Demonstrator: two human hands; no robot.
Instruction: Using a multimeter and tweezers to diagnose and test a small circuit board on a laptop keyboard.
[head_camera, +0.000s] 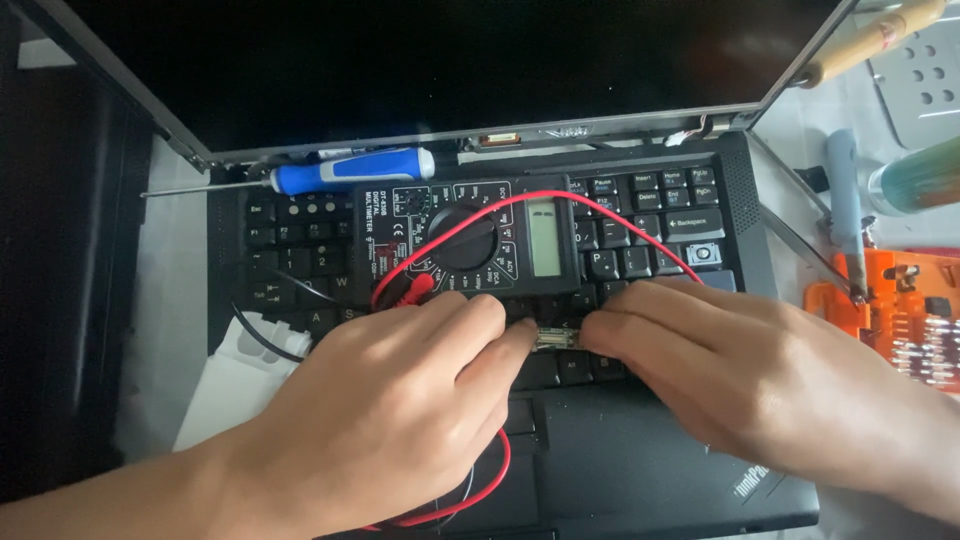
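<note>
Both the left hand (390, 400) and right hand (740, 375) pinch the ends of a small metal connector part (556, 339), its long axis running hand to hand, just this side of the black multimeter (465, 235) lying on the laptop keyboard (640, 215)

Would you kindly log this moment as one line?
left hand: pinching small metal part | right hand: pinching same part | under: laptop keyboard | behind: multimeter

Both hands, left hand (390, 400) and right hand (740, 370), are pinching a small metal part (556, 339) over laptop keyboard (640, 230), multimeter (465, 235) lying behind.
</note>
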